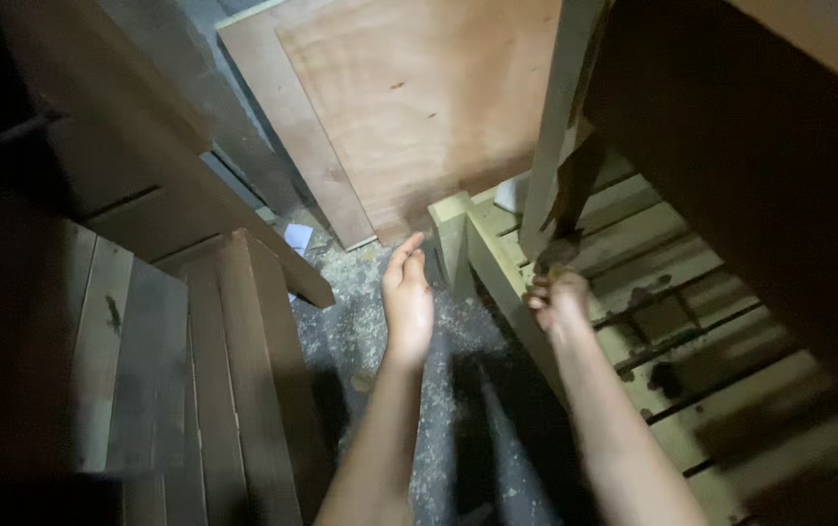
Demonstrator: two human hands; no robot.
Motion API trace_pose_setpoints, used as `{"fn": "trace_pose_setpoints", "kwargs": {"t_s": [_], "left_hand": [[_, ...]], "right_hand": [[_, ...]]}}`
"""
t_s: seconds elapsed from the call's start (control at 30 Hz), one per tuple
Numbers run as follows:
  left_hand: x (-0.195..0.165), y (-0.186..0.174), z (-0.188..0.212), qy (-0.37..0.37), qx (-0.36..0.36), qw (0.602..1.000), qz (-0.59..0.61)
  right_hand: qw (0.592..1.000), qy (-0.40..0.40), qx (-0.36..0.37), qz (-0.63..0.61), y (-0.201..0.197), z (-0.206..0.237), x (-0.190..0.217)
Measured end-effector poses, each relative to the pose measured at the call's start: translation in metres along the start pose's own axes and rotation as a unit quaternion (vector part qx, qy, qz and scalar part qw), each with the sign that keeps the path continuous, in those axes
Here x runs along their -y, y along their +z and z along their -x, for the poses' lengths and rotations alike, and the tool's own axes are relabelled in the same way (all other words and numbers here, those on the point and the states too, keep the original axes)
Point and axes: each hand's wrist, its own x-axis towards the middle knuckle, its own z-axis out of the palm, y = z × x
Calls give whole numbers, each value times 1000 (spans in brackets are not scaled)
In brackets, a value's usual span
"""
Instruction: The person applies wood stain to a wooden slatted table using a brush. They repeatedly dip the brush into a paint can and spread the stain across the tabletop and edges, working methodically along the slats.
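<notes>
My left hand (407, 297) hangs flat and open over the dusty floor, fingers straight and together, holding nothing. My right hand (559, 298) is closed around a small dark brown object (557, 255) that may be a rag or brush; it is too dim to tell which. That hand rests against the pale wooden rail (493, 263) of a slatted frame (672, 292). A dark brown stained streak (575, 185) runs down the pale upright post (557, 127) just above the hand.
A plywood sheet (419, 107) leans at the back. Dark stained slatted furniture (195, 360) stands at the left. A dark wooden panel (760, 146) looms at the upper right. The concrete floor (360, 321) is strewn with sawdust, with a paper scrap (298, 237) on it.
</notes>
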Motion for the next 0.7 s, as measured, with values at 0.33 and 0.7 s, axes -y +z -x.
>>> {"fn": "trace_pose_setpoints", "kwargs": {"t_s": [0.33, 0.7], "left_hand": [[-7, 0, 8, 18, 13, 1000, 14], [6, 0, 11, 11, 7, 1000, -13]], "right_hand": [[966, 122, 112, -200, -37, -13, 17], [990, 23, 136, -33, -53, 1, 31]]}}
